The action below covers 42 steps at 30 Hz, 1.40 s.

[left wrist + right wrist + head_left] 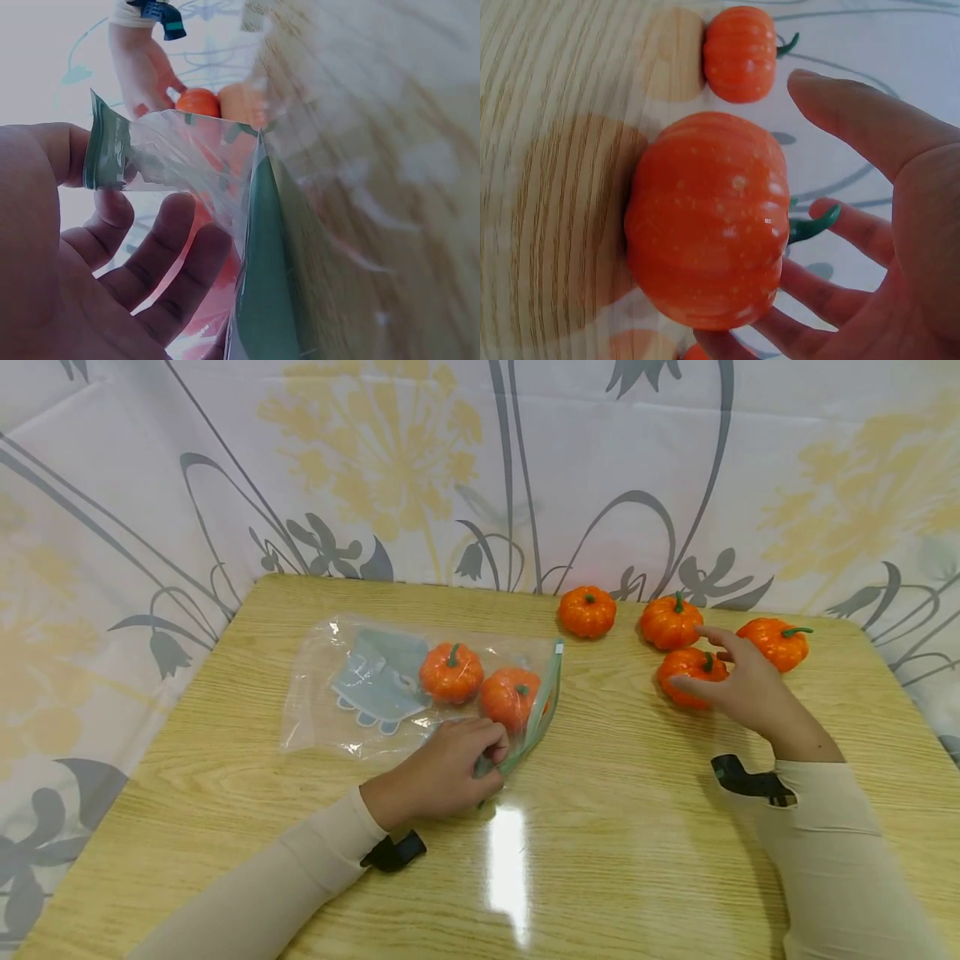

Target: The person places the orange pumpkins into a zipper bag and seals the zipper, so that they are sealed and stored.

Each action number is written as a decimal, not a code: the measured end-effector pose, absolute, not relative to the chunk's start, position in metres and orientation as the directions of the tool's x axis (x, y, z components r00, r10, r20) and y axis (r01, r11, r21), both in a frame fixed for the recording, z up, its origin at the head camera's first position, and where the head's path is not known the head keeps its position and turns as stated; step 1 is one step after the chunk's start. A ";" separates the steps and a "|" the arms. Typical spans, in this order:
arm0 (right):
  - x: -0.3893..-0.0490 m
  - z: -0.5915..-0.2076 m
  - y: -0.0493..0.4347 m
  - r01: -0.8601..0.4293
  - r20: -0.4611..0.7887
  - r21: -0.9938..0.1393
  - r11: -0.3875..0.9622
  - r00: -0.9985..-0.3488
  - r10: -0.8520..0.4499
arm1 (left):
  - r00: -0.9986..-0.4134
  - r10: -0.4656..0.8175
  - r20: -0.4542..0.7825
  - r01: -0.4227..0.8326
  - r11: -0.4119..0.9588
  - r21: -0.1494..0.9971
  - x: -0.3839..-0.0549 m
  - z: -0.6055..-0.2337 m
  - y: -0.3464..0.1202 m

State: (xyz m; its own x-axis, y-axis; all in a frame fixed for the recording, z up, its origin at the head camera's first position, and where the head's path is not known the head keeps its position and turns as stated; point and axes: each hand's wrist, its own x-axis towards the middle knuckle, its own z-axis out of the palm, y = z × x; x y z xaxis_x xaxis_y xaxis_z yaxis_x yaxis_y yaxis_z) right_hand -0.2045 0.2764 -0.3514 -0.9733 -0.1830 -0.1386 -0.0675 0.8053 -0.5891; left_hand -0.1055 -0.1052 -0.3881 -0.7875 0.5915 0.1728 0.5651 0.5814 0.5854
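My left hand [450,768] pinches the green-edged mouth of a clear zip bag [318,702] between thumb and forefinger. In the left wrist view the bag's green strip [109,150] is held there while the other fingers curve beside the plastic. Inside the bag lie two small orange toy pumpkins, one upright pumpkin [452,674] and another pumpkin [510,695] nearer the mouth. My right hand [750,689] spreads its thumb and fingers around a front pumpkin [709,221] on the table. The right wrist view shows a gap between thumb and pumpkin; whether the lower fingers touch it I cannot tell.
Behind that pumpkin stand a stemmed pumpkin [670,623] and, further left, another pumpkin [588,612]. A tilted pumpkin [776,645] lies to the right. The wooden table [607,827] meets a flower-patterned cloth [555,468] at its back edge.
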 end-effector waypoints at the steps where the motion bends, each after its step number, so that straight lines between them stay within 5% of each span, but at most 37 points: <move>1: -0.205 -0.351 0.278 -0.059 -0.152 -0.596 0.801 -0.971 -0.185 | -0.788 0.592 0.169 0.563 0.582 0.586 -0.106 -0.388 -0.105; 22: -0.207 -0.359 0.280 -0.056 -0.242 -0.583 0.811 -0.941 -0.238 | -0.788 0.593 0.163 0.565 0.593 0.573 -0.106 -0.390 -0.105; 42: -0.200 -0.366 0.253 -0.172 -0.112 -0.581 0.796 -0.951 -0.288 | -0.791 0.591 0.160 0.565 0.603 0.563 -0.106 -0.391 -0.105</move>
State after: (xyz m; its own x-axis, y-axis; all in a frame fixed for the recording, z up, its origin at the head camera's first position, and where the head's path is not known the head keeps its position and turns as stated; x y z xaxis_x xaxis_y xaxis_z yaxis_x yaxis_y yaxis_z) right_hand -0.1998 0.2532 -0.3657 -0.9512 -0.2876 -0.1119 -0.1723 0.7958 -0.5806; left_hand -0.1056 -0.1053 -0.3910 -0.7907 0.5910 0.1597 0.5647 0.6034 0.5631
